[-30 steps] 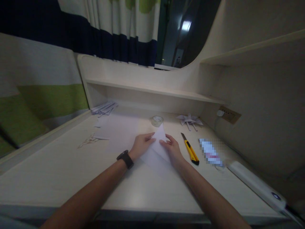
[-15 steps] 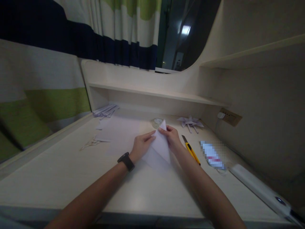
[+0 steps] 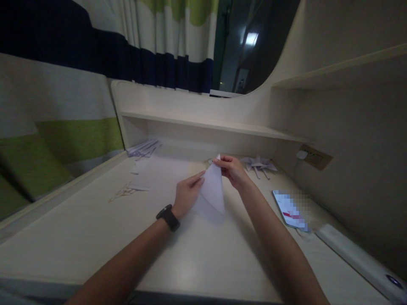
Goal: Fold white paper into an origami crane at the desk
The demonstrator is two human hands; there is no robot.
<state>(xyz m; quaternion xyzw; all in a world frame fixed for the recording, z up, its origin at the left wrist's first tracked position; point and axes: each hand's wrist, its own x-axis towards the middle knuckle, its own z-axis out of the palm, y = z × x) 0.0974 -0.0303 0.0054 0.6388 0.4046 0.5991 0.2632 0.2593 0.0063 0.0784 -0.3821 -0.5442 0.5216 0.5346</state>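
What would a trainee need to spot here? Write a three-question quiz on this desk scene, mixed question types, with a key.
1. True or false: the right hand pinches the top corner of the folded paper.
2. Which wrist wears the black watch? A) left B) right C) neither
3. Fill in: the phone lies on the desk to the person's ____.

Key: 1 true; 2 A; 3 right. The left hand rests against the paper's left edge.
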